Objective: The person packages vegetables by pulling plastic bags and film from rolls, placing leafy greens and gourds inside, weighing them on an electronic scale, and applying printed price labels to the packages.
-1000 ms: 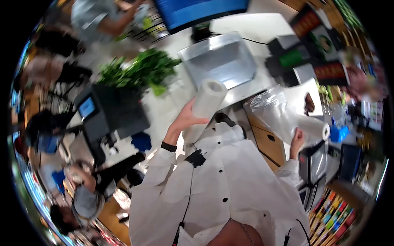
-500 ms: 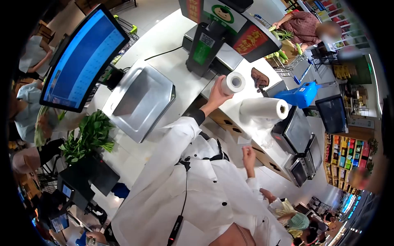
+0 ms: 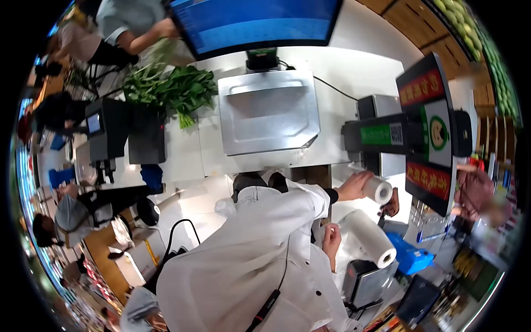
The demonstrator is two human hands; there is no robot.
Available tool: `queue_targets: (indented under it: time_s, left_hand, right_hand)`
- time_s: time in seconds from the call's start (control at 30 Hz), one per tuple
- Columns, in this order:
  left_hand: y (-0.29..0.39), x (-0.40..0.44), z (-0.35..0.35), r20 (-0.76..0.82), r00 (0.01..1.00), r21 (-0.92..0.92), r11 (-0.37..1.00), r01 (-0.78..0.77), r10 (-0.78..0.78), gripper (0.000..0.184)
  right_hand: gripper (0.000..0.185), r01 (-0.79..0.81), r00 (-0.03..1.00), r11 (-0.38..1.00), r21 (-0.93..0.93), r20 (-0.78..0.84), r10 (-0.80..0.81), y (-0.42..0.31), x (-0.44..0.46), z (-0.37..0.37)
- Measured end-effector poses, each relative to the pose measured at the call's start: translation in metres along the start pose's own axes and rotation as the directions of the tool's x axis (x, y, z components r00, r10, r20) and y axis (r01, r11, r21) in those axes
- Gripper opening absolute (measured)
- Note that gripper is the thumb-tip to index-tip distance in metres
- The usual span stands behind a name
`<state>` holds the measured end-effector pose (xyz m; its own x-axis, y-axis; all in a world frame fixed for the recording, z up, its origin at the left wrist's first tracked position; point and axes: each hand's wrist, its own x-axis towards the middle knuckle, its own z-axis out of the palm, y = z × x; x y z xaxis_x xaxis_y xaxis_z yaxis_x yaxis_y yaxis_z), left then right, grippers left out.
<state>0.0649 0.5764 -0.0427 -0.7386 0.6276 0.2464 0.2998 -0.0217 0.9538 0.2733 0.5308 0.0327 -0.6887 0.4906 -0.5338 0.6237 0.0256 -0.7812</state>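
My left hand (image 3: pixel 354 186) reaches over the right counter, its fingers closed around one side of a small white roll (image 3: pixel 379 191) with a hollow core. Nearer my body, my right hand (image 3: pixel 331 240) is closed, fingertips pinched together; what they hold, if anything, is too small to make out. Below it a larger roll of clear plastic bags (image 3: pixel 369 239) lies on the counter. Close to the small roll is a dark brown object (image 3: pixel 390 203), its kind unclear.
A metal scale platform (image 3: pixel 269 116) sits before a blue-lit monitor (image 3: pixel 257 25). Leafy greens (image 3: pixel 185 91) lie at its left, where another person's hand (image 3: pixel 166 29) reaches. A sign-topped scale (image 3: pixel 381 133) stands right, and a blue container (image 3: pixel 408 253) sits beyond the bag roll.
My view has swung left, so the monitor and metal platform now sit near the middle. My left hand stays on the small roll. The white slip seen at my right fingers is no longer discernible.
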Motion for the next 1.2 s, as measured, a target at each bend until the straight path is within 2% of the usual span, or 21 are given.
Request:
queue_targets:
  time_s: [0.07, 0.13, 0.17, 0.23, 0.3, 0.33, 0.37, 0.43, 0.47, 0.5, 0.53, 0.6, 0.67, 0.73, 0.77, 0.8, 0.87, 0.97, 1.07, 1.17, 1.2]
  left_hand:
    - [0.001, -0.007, -0.004, 0.0, 1.0, 0.017, 1.0, 0.022, -0.022, 0.075]
    - [0.005, -0.021, -0.027, -0.001, 0.998, 0.137, 0.989, 0.057, -0.058, 0.057]
    - [0.009, -0.027, -0.052, -0.031, 0.998, 0.145, 0.987, 0.067, -0.063, 0.057]
    - [0.024, -0.04, -0.12, 0.354, 0.902, -0.208, 0.92, 0.332, -0.246, 0.035]
    - [0.045, -0.078, -0.193, 0.171, 0.919, -0.322, 0.862, 0.392, -0.355, 0.029]
    - [0.04, -0.101, -0.226, 0.088, 0.938, -0.349, 0.871, 0.345, -0.335, 0.029]
    - [0.023, -0.129, -0.255, 0.002, 0.912, -0.413, 0.83, 0.375, -0.41, 0.029]
    - [0.008, -0.187, -0.323, -0.038, 0.835, -0.416, 0.768, 0.486, -0.549, 0.031]
    - [0.016, -0.211, -0.354, -0.052, 0.77, -0.453, 0.702, 0.549, -0.636, 0.03]
    - [0.014, -0.235, -0.377, -0.095, 0.775, -0.385, 0.741, 0.55, -0.624, 0.03]
    - [0.008, -0.256, -0.395, -0.138, 0.782, -0.316, 0.776, 0.546, -0.607, 0.03]
    - [-0.013, -0.283, -0.43, -0.387, 0.66, -0.247, 0.762, 0.599, -0.644, 0.04]
    - [-0.03, -0.286, -0.477, -0.656, 0.382, -0.268, 0.674, 0.689, -0.651, 0.06]
    - [-0.038, -0.266, -0.524, -0.787, 0.265, -0.222, 0.656, 0.722, -0.558, 0.086]
    - [-0.07, -0.256, -0.541, -0.833, 0.216, -0.185, 0.624, 0.76, -0.51, 0.089]
    - [-0.106, -0.249, -0.553, -0.872, 0.172, -0.153, 0.588, 0.794, -0.458, 0.092]
    - [-0.133, -0.231, -0.578, -0.824, 0.19, -0.172, 0.556, 0.813, -0.533, 0.098]
    - [-0.13, -0.205, -0.588, -0.753, 0.217, -0.181, 0.511, 0.84, -0.622, 0.103]
    - [-0.13, -0.189, -0.588, -0.815, 0.115, -0.185, 0.443, 0.877, -0.569, 0.087]
    - [-0.171, -0.194, -0.59, -0.798, 0.147, -0.236, 0.527, 0.817, -0.585, 0.09]
    - [-0.172, -0.197, -0.582, -0.887, 0.178, -0.097, 0.55, 0.829, -0.425, 0.078]
  right_hand:
    - [0.016, 0.039, 0.996, 0.999, -0.024, 0.085, -0.037, -0.027, 0.02, 0.006]
    - [0.016, 0.112, 0.97, 0.99, -0.08, 0.224, -0.092, -0.039, 0.042, 0.009]
    - [0.016, 0.125, 0.963, 0.988, -0.091, 0.25, -0.099, -0.047, 0.051, 0.015]
    - [0.018, 0.212, 0.922, 0.973, 0.086, 0.311, -0.229, -0.069, 0.065, 0.035]
    - [0.019, 0.222, 0.9, 0.975, 0.026, 0.38, -0.215, -0.102, 0.074, 0.057]
    - [0.019, 0.408, 0.834, 0.911, -0.06, 0.43, -0.345, -0.113, 0.081, 0.072]
    - [0.019, 0.578, 0.745, 0.805, -0.132, 0.487, -0.455, -0.125, 0.085, 0.09]
    - [0.019, 0.518, 0.703, 0.846, -0.126, 0.626, -0.338, -0.167, 0.079, 0.133]
    - [0.018, 0.57, 0.635, 0.82, -0.047, 0.659, -0.403, -0.179, 0.077, 0.16]
    - [0.018, 0.616, 0.559, 0.787, 0.032, 0.686, -0.466, -0.191, 0.075, 0.187]
    - [0.018, 0.621, 0.554, 0.784, 0.031, 0.69, -0.466, -0.204, 0.069, 0.212]
    - [0.017, 0.541, 0.476, 0.837, 0.081, 0.791, -0.384, -0.227, 0.051, 0.25]
    - [0.018, 0.489, 0.485, 0.867, 0.098, 0.796, -0.364, -0.243, 0.032, 0.273]
    - [0.019, 0.396, 0.534, 0.913, 0.098, 0.784, -0.316, -0.248, 0.018, 0.288]
    - [0.019, 0.405, 0.535, 0.91, 0.091, 0.783, -0.316, -0.246, 0.012, 0.29]
    - [0.02, 0.389, 0.602, 0.92, 0.058, 0.74, -0.301, -0.242, 0.006, 0.289]
    - [0.022, 0.31, 0.731, 0.951, -0.002, 0.64, -0.238, -0.252, -0.022, 0.284]
    - [0.021, 0.479, 0.794, 0.874, -0.086, 0.466, -0.389, -0.219, -0.026, 0.258]
    - [0.021, 0.459, 0.86, 0.88, -0.126, 0.31, -0.404, -0.188, -0.033, 0.228]
    - [0.023, 0.366, 0.923, 0.927, -0.081, 0.157, -0.351, -0.186, -0.048, 0.224]
    - [0.024, 0.33, 0.94, 0.943, -0.036, 0.104, -0.325, -0.186, -0.054, 0.221]
